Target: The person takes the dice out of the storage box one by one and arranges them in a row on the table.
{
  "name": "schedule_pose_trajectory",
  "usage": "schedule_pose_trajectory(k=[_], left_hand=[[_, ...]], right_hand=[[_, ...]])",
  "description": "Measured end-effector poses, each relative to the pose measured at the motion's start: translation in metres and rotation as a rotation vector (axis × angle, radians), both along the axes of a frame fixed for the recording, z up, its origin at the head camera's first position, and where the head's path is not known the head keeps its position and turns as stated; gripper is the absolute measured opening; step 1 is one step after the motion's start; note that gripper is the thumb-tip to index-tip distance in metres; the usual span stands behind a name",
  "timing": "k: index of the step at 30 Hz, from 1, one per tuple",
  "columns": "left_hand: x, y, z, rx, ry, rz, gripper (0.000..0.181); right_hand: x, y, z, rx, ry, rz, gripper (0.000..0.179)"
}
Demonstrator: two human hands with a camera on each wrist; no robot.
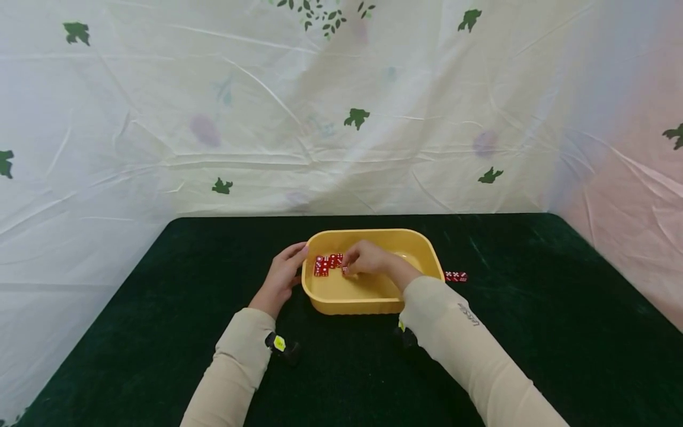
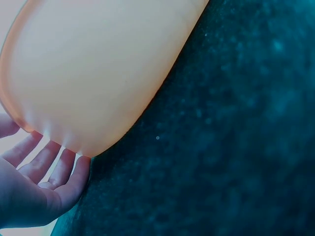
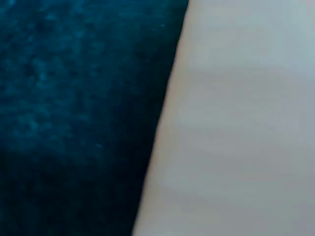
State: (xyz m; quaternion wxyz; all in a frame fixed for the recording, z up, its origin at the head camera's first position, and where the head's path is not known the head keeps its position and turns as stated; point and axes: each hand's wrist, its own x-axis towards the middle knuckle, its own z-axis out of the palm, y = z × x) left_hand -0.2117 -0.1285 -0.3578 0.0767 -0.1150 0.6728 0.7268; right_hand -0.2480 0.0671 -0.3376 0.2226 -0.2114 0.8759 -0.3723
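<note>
Left hand (image 1: 279, 277) resting loose fingers against the yellow tub (image 1: 354, 306)! Inside, the right hand (image 1: 369, 258) pinches a red die (image 1: 344, 271) near more red dice (image 1: 322, 267).

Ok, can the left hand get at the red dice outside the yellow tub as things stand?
Probably not directly. The left hand touches the left end of the yellow tub, while the red dice outside lie just past its right end, with the tub and the right forearm in between.
</note>
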Motion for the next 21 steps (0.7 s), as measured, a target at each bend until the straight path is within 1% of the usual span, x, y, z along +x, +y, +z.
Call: schedule_pose_trajectory(k=[2,6,14,18,21], left_hand=[[0.0,0.0,0.0,0.001,0.0,0.001,0.035],[0.0,0.0,0.0,-0.001,0.002,0.001,0.035],[0.0,0.001,0.0,0.0,0.006,0.005,0.034],[0.0,0.001,0.0,0.002,0.009,0.007,0.033],[0.001,0.001,-0.001,0.01,0.014,0.007,0.033]], right_hand=[[0.0,0.0,0.004,0.01,0.017,0.007,0.009],[-0.001,0.001,0.015,0.053,0.092,0.017,0.012],[-0.004,0.014,0.038,0.023,0.206,0.029,0.015],[-0.004,0.025,0.046,0.013,0.218,0.001,0.017],[-0.005,0.034,0.051,-0.014,0.204,-0.036,0.018]])
